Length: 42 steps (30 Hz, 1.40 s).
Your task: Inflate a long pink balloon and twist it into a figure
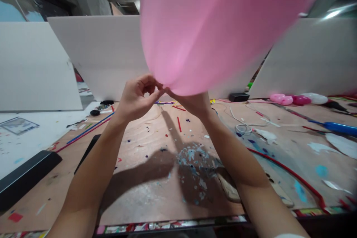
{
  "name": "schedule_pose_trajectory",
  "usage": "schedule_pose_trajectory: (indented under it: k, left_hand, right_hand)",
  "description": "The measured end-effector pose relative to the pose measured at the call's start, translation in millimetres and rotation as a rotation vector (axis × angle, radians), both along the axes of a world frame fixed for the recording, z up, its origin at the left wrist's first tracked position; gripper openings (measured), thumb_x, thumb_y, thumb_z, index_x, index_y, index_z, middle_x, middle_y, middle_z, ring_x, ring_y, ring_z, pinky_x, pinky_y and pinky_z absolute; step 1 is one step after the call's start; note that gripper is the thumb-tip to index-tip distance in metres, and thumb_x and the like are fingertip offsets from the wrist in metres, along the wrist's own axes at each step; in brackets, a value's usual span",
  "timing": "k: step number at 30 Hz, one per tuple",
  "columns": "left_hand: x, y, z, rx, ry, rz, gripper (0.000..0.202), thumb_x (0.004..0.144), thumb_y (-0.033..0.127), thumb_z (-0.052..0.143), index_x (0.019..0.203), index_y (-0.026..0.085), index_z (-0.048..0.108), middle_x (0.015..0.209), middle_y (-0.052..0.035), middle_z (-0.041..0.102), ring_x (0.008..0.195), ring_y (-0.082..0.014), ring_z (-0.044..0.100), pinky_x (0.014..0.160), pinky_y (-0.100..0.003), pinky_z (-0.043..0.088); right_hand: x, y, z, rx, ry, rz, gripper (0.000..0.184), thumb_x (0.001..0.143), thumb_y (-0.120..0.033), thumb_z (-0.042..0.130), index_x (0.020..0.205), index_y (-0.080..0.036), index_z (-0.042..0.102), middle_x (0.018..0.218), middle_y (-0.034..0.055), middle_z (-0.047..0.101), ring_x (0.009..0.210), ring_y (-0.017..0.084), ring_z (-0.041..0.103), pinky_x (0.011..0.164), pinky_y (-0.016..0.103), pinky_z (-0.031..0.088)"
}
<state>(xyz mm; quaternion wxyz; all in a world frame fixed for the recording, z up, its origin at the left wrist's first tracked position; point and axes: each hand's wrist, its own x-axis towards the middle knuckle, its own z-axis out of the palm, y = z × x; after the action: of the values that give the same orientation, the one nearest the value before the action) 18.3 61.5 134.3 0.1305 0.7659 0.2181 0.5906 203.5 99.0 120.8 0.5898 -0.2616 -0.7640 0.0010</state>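
Observation:
A large inflated pink balloon [217, 26] fills the upper middle of the head view, its top cut off by the frame. Its narrow neck points down toward me. My left hand [139, 96] pinches the neck between thumb and fingers. Close against it, my right hand [192, 102] is also at the neck, with its fingers mostly hidden behind the balloon's lower edge. Both hands are raised above the wooden table [145, 189], and their shadows fall on it.
White boards [106, 52] stand along the back. Small pink and white balloons [281, 99] lie at the right, near a blue balloon pump-like tool [340, 128]. A white cable [244, 128], a red strip [292, 174], a black bar [25, 174] and scraps cover parts of the table.

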Motion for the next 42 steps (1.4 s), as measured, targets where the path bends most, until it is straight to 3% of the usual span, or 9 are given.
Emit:
schedule_pose_trajectory:
  k: [4, 12, 27, 31, 35, 37, 40, 42]
  left_hand:
    - [-0.8, 3.1, 0.5, -0.129, -0.069, -0.153, 0.023, 0.075, 0.033, 0.083, 0.082, 0.017, 0.069, 0.076, -0.0024, 0.063, 0.066, -0.0093, 0.057, 0.057, -0.02, 0.048]
    - [1.3, -3.2, 5.5, -0.335, -0.089, -0.36, 0.03, 0.069, 0.039, 0.086, 0.078, 0.018, 0.067, 0.065, -0.0013, 0.058, 0.053, -0.0092, 0.05, 0.047, -0.024, 0.042]
    - [1.2, 0.9, 6.0, -0.41, -0.14, -0.465, 0.03, 0.063, 0.032, 0.091, 0.08, 0.02, 0.069, 0.07, -0.0009, 0.061, 0.053, -0.0081, 0.051, 0.046, -0.022, 0.043]
    - [1.1, 5.7, 3.5, -0.375, -0.153, -0.417, 0.035, 0.062, 0.032, 0.091, 0.081, 0.02, 0.065, 0.074, -0.0003, 0.062, 0.053, -0.0074, 0.052, 0.047, -0.022, 0.044]
    - [-4.7, 18.7, -1.5, -0.371, -0.144, -0.328, 0.032, 0.082, 0.049, 0.074, 0.092, 0.02, 0.066, 0.064, 0.0007, 0.059, 0.05, -0.0095, 0.055, 0.047, -0.022, 0.045]
    - [-7.4, 25.3, -4.3, -0.324, -0.144, -0.237, 0.033, 0.083, 0.05, 0.072, 0.096, 0.02, 0.066, 0.066, 0.0002, 0.061, 0.054, -0.0106, 0.059, 0.048, -0.021, 0.046]
    - [-8.3, 31.4, -7.3, -0.223, -0.097, -0.074, 0.039, 0.072, 0.039, 0.084, 0.102, 0.02, 0.067, 0.095, -0.0049, 0.069, 0.076, -0.0128, 0.067, 0.059, -0.02, 0.052]
    - [-6.9, 32.3, -7.3, -0.175, -0.108, -0.049, 0.052, 0.065, 0.036, 0.088, 0.11, 0.022, 0.065, 0.112, -0.0072, 0.067, 0.088, -0.0157, 0.068, 0.067, -0.021, 0.055]
  right_hand:
    - [-1.3, -14.6, 8.8, -0.123, 0.073, 0.062, 0.038, 0.071, -0.051, 0.08, 0.085, -0.017, 0.069, 0.077, 0.0044, 0.068, 0.074, 0.017, 0.064, 0.065, 0.031, 0.055]
    - [-0.7, -8.0, 9.1, -0.285, 0.089, 0.405, 0.045, 0.069, -0.058, 0.08, 0.085, -0.017, 0.07, 0.085, 0.0059, 0.072, 0.08, 0.019, 0.067, 0.066, 0.031, 0.056]
    - [0.8, -6.5, 9.1, -0.335, 0.082, 0.484, 0.04, 0.068, -0.051, 0.083, 0.084, -0.016, 0.07, 0.08, 0.0036, 0.07, 0.077, 0.017, 0.066, 0.064, 0.028, 0.053]
    - [2.1, -6.6, 9.2, -0.36, 0.062, 0.44, 0.045, 0.069, -0.056, 0.081, 0.089, -0.017, 0.07, 0.08, 0.0037, 0.07, 0.077, 0.018, 0.067, 0.063, 0.028, 0.053]
    - [3.3, 2.2, 6.9, -0.348, 0.016, 0.408, 0.046, 0.069, -0.056, 0.08, 0.09, -0.017, 0.066, 0.079, 0.003, 0.068, 0.072, 0.016, 0.063, 0.062, 0.028, 0.051]
    - [3.6, 7.7, 4.7, -0.32, 0.012, 0.358, 0.048, 0.071, -0.057, 0.078, 0.094, -0.018, 0.064, 0.081, 0.0026, 0.067, 0.071, 0.015, 0.061, 0.061, 0.028, 0.05]
    - [4.1, 10.8, 2.6, -0.232, 0.022, 0.228, 0.048, 0.082, -0.061, 0.066, 0.106, -0.02, 0.062, 0.086, 0.0031, 0.066, 0.072, 0.014, 0.059, 0.065, 0.028, 0.05]
    - [4.3, 8.0, 2.9, -0.142, 0.027, 0.079, 0.046, 0.089, -0.061, 0.058, 0.112, -0.022, 0.061, 0.088, 0.0041, 0.064, 0.076, 0.017, 0.058, 0.07, 0.031, 0.05]
